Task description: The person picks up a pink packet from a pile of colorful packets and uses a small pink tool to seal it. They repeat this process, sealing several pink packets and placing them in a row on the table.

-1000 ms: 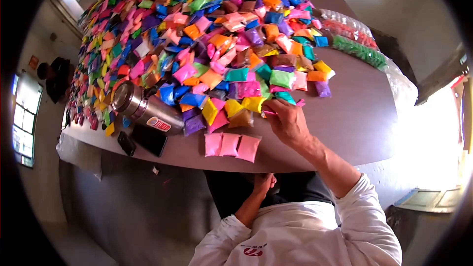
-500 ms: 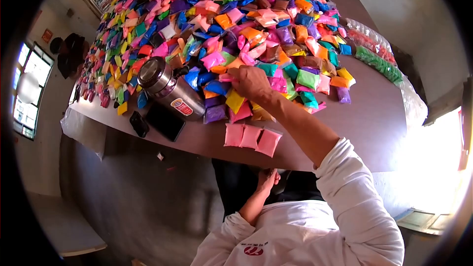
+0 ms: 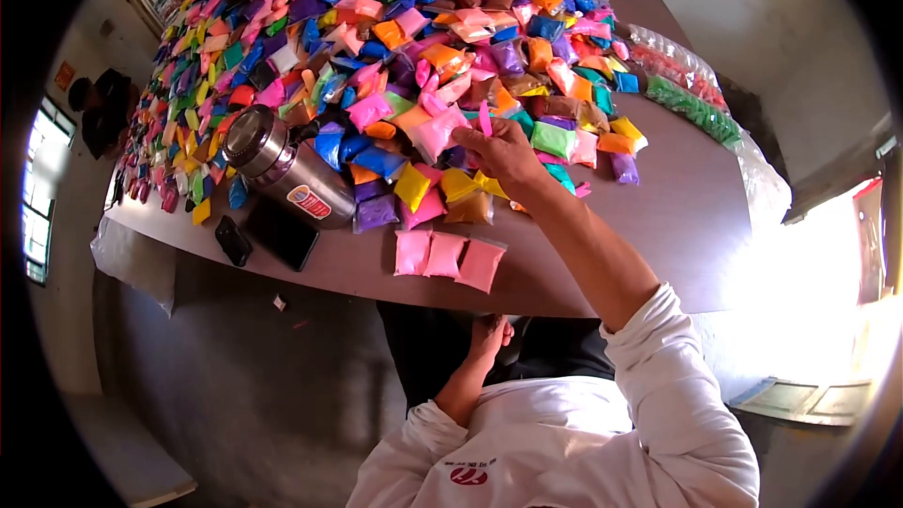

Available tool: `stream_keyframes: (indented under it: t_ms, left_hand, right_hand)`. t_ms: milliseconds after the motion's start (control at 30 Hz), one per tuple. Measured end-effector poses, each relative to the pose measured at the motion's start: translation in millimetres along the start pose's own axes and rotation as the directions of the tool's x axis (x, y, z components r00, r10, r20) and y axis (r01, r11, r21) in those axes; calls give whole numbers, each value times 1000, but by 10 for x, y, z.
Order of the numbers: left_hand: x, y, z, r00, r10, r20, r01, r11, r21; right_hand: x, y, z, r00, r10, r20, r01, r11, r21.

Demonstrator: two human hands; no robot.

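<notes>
My right hand (image 3: 503, 150) reaches over the table and pinches a pink packet (image 3: 436, 136) by its edge, just above the front of a large heap of coloured packets (image 3: 470, 56). Nearer me, three pink packets (image 3: 444, 254) lie side by side by the table's front edge. Below that edge, my left hand (image 3: 489, 334) rests at my lap with its fingers curled closed, and nothing shows in it. Yellow (image 3: 412, 188) and purple packets (image 3: 376, 213) lie between the heap and the row.
A steel thermos (image 3: 287, 169) lies tilted against the heap on the left. Beside it are a black phone (image 3: 284, 233) and a smaller black object (image 3: 232, 241). Clear plastic bags with red and green contents (image 3: 691, 108) line the right edge. A dark figure (image 3: 102, 113) is at far left.
My right hand has drawn a pink packet up from the heap, and it now shows in my fingers. The whole view has shifted slightly. My left hand stays at my lap.
</notes>
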State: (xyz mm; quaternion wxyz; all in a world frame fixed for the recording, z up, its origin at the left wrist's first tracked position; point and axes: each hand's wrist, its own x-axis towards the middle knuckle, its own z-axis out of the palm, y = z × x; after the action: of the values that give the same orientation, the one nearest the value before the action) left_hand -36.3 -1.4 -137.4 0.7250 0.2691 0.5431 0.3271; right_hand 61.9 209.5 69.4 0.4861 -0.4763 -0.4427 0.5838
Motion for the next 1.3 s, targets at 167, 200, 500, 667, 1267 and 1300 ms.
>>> stream_keyframes:
  t_ms: [167, 200, 500, 667, 1267, 1300]
  left_hand:
    - [-17, 22, 38, 1000, -6, 1, 6, 1000, 5]
    - [-23, 29, 28, 1000, -26, -5, 26, 999, 36]
    - [-213, 290, 84, 965, 78, 250, -74, 997, -24]
    - [-293, 268, 110, 845, 23, 535, -19, 1000, -13]
    - [-685, 735, 607, 796, 270, 542, -347, 937, 42]
    - [-711, 744, 620, 803, 295, 518, -369, 929, 43]
  right_hand:
    - [-120, 1, -158, 1000, -6, 24, 3, 993, 114]
    - [-149, 7, -186, 1000, 26, 11, -27, 989, 146]
    - [-1175, 46, -724, 990, 92, 105, -89, 995, -40]
    - [-1650, 409, -1085, 999, -20, 37, 29, 968, -248]
    - [-2150, 368, -1140, 959, 217, 184, -143, 927, -348]
    - [-2174, 403, -1114, 983, 128, 132, -77, 939, -336]
